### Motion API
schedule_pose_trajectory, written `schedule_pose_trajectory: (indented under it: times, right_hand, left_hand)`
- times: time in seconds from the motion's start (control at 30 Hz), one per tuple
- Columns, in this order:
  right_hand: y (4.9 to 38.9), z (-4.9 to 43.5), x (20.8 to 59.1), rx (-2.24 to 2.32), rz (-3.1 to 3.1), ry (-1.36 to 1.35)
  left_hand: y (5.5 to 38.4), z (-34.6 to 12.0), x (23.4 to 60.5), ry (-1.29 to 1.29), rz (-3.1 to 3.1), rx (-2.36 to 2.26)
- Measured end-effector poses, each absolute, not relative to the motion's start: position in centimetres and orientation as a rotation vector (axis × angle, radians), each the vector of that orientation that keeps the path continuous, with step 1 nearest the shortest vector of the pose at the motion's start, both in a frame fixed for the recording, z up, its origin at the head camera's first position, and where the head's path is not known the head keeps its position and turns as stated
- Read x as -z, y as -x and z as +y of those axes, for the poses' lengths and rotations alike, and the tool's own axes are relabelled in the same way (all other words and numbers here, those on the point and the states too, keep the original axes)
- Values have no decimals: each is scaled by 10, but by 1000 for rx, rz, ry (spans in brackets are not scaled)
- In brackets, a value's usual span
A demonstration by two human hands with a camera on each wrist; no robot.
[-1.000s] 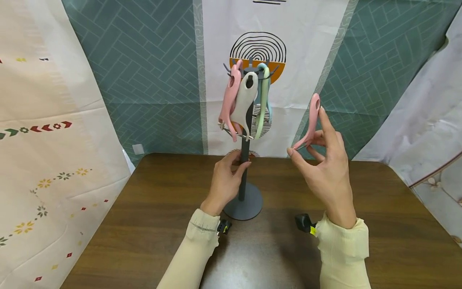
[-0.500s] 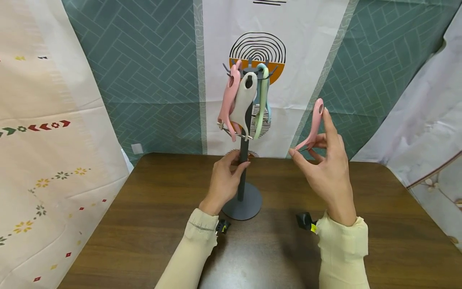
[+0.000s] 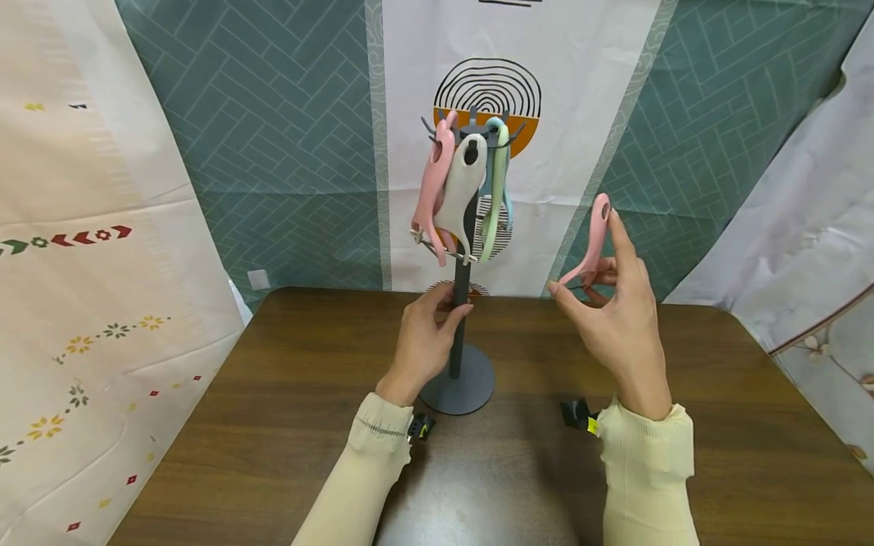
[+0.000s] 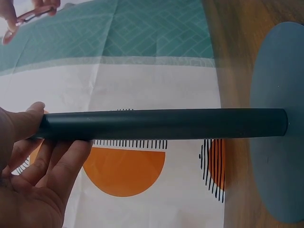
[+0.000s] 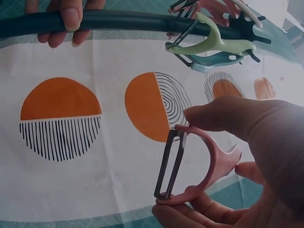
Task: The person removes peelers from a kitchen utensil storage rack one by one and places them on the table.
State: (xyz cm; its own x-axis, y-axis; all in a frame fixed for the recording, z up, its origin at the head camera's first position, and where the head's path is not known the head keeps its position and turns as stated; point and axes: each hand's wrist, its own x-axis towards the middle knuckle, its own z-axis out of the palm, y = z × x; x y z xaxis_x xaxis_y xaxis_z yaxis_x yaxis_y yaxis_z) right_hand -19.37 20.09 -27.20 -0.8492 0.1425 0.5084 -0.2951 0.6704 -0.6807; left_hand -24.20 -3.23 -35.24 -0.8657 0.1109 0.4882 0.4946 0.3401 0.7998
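A dark grey rack [image 3: 457, 356] with a round base and hooks at its top stands on the table. My left hand [image 3: 420, 341] grips its post [image 4: 166, 124] between thumb and fingers. On the hooks hang several peelers: a pink peeler [image 3: 434, 186], a white peeler [image 3: 464, 189], a green peeler [image 3: 497, 189] and a blue peeler [image 5: 213, 61] behind the green one. Out to the right of the rack, my right hand [image 3: 617, 311] pinches another pink peeler [image 5: 216, 159] by its blade end, thumb on one side and fingers on the other, index finger along the handle.
The brown wooden table [image 3: 287, 425] reaches back to a patterned cloth backdrop [image 3: 293, 152]. White patterned cloth [image 3: 136, 318] hangs at the left and more pale cloth [image 3: 806, 227] at the right. A black wrist camera [image 3: 576, 415] sits by the right sleeve.
My right hand has shifted the pink peeler slightly right, its handle end lower than before. My left hand stays on the post, and the hanging peelers keep their places.
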Motion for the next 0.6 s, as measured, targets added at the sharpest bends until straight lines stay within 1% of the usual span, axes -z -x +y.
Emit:
schedule_pose_trajectory:
  times: [0.6]
  right_hand:
    - [197,204,275,-1077,-2428,-154]
  left_hand:
    - [241,-33,351,538,-2275,1512]
